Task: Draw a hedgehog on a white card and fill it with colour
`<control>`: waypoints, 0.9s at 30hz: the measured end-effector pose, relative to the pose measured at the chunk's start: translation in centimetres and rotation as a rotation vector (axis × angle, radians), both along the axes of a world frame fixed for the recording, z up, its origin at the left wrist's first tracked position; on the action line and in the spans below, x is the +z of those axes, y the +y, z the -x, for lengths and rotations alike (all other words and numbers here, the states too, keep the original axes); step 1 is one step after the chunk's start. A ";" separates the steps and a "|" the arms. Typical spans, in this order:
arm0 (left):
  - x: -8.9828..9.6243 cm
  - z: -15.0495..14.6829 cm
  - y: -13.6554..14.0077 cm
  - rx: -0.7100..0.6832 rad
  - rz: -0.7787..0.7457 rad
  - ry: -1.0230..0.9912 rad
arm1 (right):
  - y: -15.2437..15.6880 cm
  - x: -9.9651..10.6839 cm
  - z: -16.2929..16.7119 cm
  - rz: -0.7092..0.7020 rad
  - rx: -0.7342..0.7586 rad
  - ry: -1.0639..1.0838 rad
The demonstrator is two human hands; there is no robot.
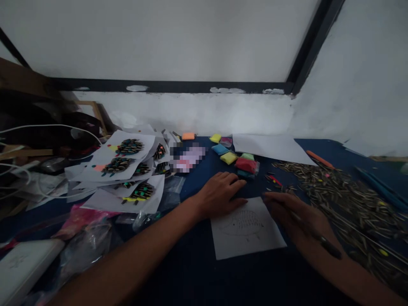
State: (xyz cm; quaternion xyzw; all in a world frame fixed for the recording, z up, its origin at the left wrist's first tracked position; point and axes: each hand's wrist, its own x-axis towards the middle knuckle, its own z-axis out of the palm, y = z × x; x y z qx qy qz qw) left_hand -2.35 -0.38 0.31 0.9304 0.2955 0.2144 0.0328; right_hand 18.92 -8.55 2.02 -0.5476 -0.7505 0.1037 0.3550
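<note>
A small sheet of white paper (225, 245) lies on the dark blue tabletop, with a pencil-like drawing of a rounded animal filled with short strokes. My left hand (219, 193) lies at its upper left edge, fingers stretched out and thumb on the paper. At the paper's right edge my right hand (295, 214) is closed around a dark pen (330, 247), whose back end sticks out toward me. The pen's tip is hidden by the fingers. Just beyond my left hand are small packets of coloured clay, among them a red packet (246, 165) and a yellow packet (228, 158).
Sunflower seeds (344, 191) spread over the right side, with an orange tool (320, 159) behind them. Left are stacked sheets (149, 142) bearing seed-and-clay hedgehogs, plastic bags (87, 242) and a white box (28, 263). A blank sheet (270, 146) lies against the wall.
</note>
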 end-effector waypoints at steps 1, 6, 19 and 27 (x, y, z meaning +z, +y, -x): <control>0.0 0.0 0.0 0.004 -0.008 0.002 | 0.1 -0.1 0.1 -0.002 0.020 -0.014; 0.1 -0.2 -0.1 0.019 -0.046 0.004 | 0.6 -0.8 0.3 -0.061 0.065 -0.185; 0.5 0.2 0.0 0.070 -0.024 -0.077 | 1.7 -2.0 -0.1 -0.134 0.031 -0.312; 0.5 0.4 0.5 0.112 0.008 -0.031 | 2.6 -1.5 -0.9 -0.183 -0.064 -0.317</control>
